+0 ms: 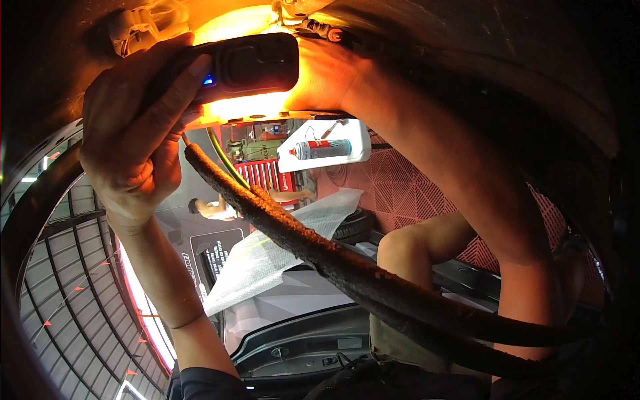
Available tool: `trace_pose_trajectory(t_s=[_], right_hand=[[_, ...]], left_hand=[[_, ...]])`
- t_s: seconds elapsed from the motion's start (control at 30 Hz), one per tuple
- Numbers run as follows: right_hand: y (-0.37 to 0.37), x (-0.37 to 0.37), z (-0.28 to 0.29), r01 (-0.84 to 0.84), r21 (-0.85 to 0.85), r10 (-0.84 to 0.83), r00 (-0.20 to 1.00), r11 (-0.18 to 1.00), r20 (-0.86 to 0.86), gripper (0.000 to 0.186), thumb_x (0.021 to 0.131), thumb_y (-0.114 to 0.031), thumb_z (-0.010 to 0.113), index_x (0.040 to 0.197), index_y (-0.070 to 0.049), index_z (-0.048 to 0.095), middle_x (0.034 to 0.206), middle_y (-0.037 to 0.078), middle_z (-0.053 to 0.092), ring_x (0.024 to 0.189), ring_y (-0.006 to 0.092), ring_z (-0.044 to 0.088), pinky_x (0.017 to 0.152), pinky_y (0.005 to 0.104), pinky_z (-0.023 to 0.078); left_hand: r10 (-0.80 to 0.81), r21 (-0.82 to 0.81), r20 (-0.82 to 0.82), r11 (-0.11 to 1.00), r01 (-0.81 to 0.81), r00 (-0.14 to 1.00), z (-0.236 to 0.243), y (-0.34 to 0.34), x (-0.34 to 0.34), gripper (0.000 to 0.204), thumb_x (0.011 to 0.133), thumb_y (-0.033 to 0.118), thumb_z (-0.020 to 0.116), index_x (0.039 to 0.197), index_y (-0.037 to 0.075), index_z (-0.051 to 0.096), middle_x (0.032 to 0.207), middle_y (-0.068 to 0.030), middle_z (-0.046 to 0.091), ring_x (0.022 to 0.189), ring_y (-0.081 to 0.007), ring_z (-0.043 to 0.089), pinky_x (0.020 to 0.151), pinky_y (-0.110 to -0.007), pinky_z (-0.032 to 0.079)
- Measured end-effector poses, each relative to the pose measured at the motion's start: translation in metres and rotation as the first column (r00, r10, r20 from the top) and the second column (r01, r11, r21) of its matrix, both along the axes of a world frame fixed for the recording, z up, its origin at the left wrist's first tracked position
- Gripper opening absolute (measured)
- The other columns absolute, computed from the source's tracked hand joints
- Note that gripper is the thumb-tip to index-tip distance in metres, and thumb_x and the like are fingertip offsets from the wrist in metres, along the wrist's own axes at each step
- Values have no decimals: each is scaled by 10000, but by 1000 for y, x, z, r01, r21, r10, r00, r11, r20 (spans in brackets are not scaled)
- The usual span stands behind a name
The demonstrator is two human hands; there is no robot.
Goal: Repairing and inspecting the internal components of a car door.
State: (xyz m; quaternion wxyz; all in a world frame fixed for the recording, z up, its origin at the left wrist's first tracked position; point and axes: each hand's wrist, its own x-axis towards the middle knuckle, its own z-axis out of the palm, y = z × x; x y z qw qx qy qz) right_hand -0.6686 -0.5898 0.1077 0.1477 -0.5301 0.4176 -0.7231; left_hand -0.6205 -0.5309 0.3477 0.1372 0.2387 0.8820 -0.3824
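My left hand (130, 127) is wrapped around a slim black work light (257, 63) with a small blue indicator near my thumb. Its warm orange glow spills over the dark cavity around it. From the right, my right forearm (427, 140) reaches in behind the light. Only the wrist and back part of my right hand (323, 75) show; its fingers are hidden by the light. Just above that wrist is a small cable connector (327, 30) with a reddish end. A rough, foam-wrapped hose or cable (293, 237) hangs below, beside a thin yellow-green line (225, 155).
Through the opening appear a white tray (363, 150) with a spray can (323, 149), a red tool chest (267, 175) and a person (217, 209) farther off. A translucent sheet (267, 267) lies over a grey car panel. My bent knee (407, 250) is at the right.
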Motion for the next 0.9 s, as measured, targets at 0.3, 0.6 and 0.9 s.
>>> trace_pose_trajectory(t_s=[0.3, 0.6, 0.9], right_hand=[[-6, -2, -9, 77, -142, -61, 992, 987, 114, 420, 669, -196, 721, 1063, -60, 669, 1054, 167, 711, 1002, 318, 674, 829, 427, 548], [27, -24, 5, -12, 176, 21, 999, 984, -49, 235, 707, -148, 663, 909, -43, 722, 953, 148, 728, 930, 309, 684, 788, 420, 544], [0, -15, 1, 21, 26, -20, 999, 999, -43, 308, 807, -149, 699, 1090, -31, 670, 1009, 175, 717, 897, 305, 673, 761, 411, 535]], left_hand=[[153, -107, -16, 982, -154, 988, 3, 12, 1, 359, 838, 102, 689, 1190, 43, 738, 1209, -154, 702, 1100, -287, 666, 959, -368, 497], [118, -125, 1, 985, -117, 993, 5, 10, -5, 326, 889, 140, 680, 1197, 49, 734, 1206, -147, 704, 1105, -286, 666, 956, -369, 501], [123, -147, 7, 982, -121, 992, 3, 11, -7, 335, 877, 130, 684, 1196, 38, 732, 1205, -152, 700, 1102, -292, 666, 957, -381, 503]])
